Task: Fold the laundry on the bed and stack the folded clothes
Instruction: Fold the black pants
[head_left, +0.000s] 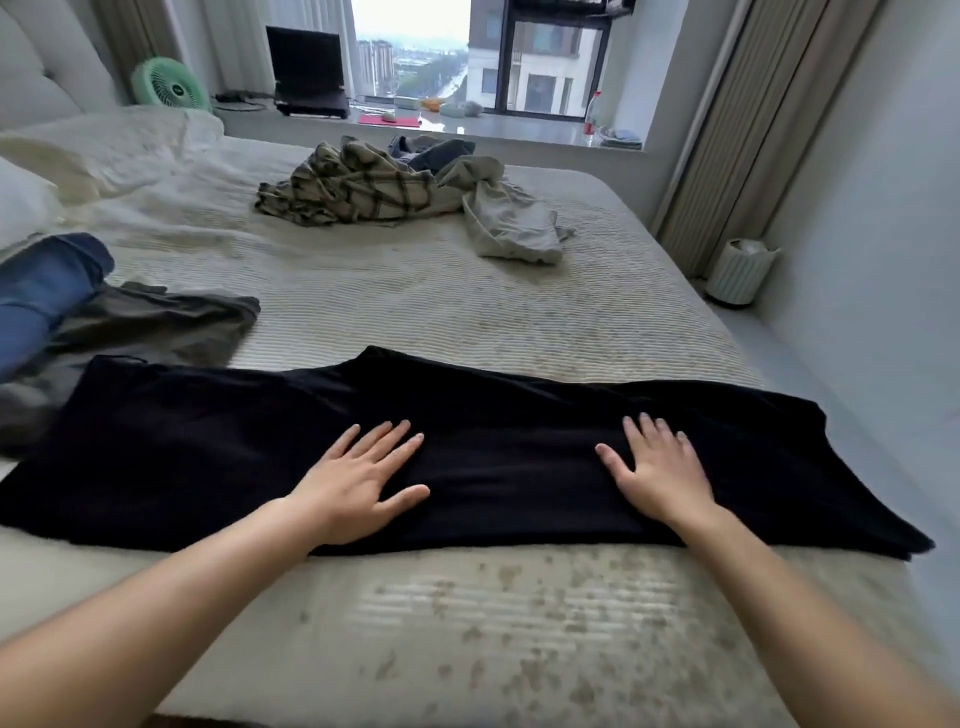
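Pressing flat on the black garment (467, 457) — left hand (358, 478), right hand (657, 475), fingers spread wide — near edge of the bed (467, 312).

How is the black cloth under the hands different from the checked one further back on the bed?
The black cloth is spread flat in a long strip; the checked cloth is bunched in a crumpled heap. The black cloth is plain; the checked cloth is beige with dark lines. The left hand and right hand rest flat on the black cloth; nothing touches the checked cloth. Both lie on the bed.
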